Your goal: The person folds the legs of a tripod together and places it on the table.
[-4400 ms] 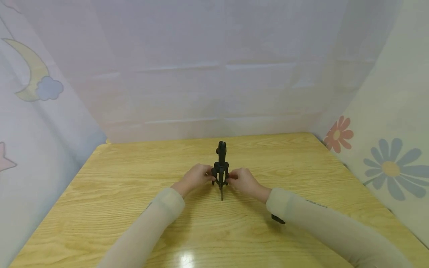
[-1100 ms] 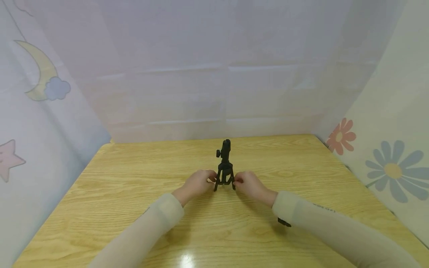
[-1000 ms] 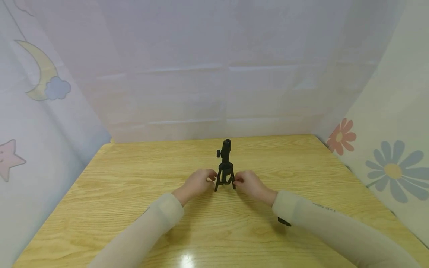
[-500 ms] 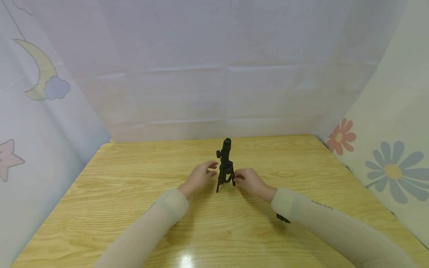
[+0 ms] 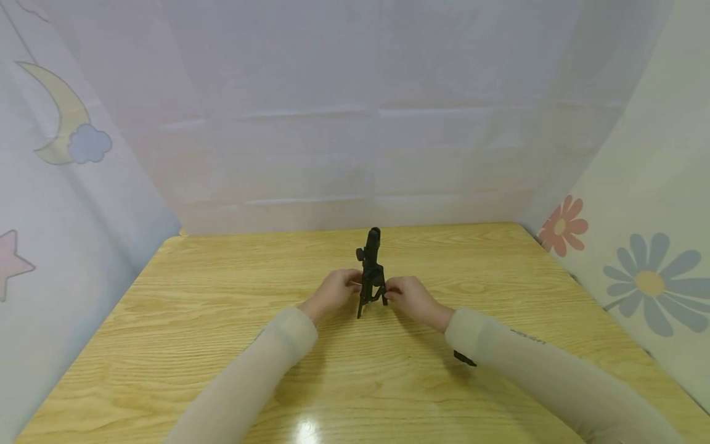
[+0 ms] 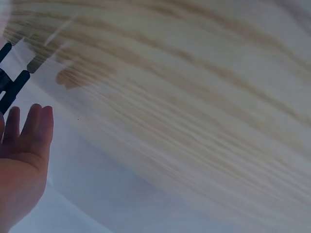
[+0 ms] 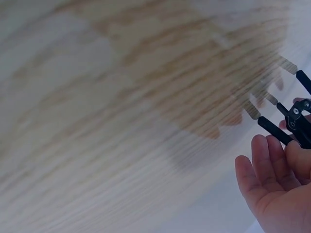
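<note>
A small black tripod (image 5: 373, 250) stands upright near the middle of the wooden table, its legs partly spread and a knob sticking out on the left of its head. From the left, my left hand (image 5: 331, 291) holds the near left leg between thumb and forefinger, the fingertips partly hidden behind it. My right hand (image 5: 413, 298) pinches the right leg. In the right wrist view, thumb and forefinger grip a leg (image 7: 274, 129) while the other fingers spread loosely. The left wrist view catches the tripod's legs (image 6: 15, 91) only at its edge, above outstretched fingers.
The wooden table (image 5: 211, 376) reaches back to a pale hanging sheet (image 5: 310, 123). Printed sheets close in the left and right sides. Under my right sleeve a small black object (image 5: 465, 358) shows at the wrist.
The tripod has turned about its upright axis, its knob now showing to the left. Half a second ago my left hand was off the leg; now it is back on it. My right hand stays on its leg.
</note>
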### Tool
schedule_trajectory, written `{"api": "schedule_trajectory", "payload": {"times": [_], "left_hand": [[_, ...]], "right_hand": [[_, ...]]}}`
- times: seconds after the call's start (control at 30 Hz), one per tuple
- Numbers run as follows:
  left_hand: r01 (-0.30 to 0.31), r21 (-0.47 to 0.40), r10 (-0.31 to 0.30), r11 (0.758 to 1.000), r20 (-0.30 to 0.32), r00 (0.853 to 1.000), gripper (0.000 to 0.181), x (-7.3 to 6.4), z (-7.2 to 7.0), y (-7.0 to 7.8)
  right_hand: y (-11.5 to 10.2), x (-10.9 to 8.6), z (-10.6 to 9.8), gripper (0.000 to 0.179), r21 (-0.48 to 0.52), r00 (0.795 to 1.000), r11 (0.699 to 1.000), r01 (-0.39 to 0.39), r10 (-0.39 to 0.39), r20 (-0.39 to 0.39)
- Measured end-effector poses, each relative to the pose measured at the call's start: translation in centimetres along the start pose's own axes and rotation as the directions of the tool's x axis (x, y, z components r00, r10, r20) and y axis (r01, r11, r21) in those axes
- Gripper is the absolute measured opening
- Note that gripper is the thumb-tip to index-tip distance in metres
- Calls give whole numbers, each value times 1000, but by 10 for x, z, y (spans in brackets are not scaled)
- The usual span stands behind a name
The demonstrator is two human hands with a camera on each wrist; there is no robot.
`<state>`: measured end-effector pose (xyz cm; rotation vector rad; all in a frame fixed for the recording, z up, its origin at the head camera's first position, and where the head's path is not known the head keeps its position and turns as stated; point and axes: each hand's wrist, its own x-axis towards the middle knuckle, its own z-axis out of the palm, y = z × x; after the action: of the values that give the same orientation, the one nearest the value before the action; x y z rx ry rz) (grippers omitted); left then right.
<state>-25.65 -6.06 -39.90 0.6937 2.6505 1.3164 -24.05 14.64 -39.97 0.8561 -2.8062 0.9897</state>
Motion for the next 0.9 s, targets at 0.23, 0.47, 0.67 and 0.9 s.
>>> {"api": "schedule_trajectory", "payload": {"times": [0.23, 0.47, 0.67, 0.9], "left_hand": [[-47, 9, 47, 999, 9, 999, 17, 2, -1, -3], [-46, -8, 47, 999, 40, 998, 18, 3, -5, -4], [-61, 25, 59, 998, 51, 997, 19, 3, -7, -3], [-85, 82, 81, 993, 54, 995, 15, 4, -8, -6]], "right_hand": [[-3, 1, 0, 7, -12, 1000, 1000, -22, 22, 3], [-6, 2, 0, 6, -64, 1000, 998, -28, 28, 7], [-6, 3, 3, 5, -93, 1000, 996, 1, -1, -4], [-9, 3, 7, 5, -61, 999, 998, 28, -31, -38]]}}
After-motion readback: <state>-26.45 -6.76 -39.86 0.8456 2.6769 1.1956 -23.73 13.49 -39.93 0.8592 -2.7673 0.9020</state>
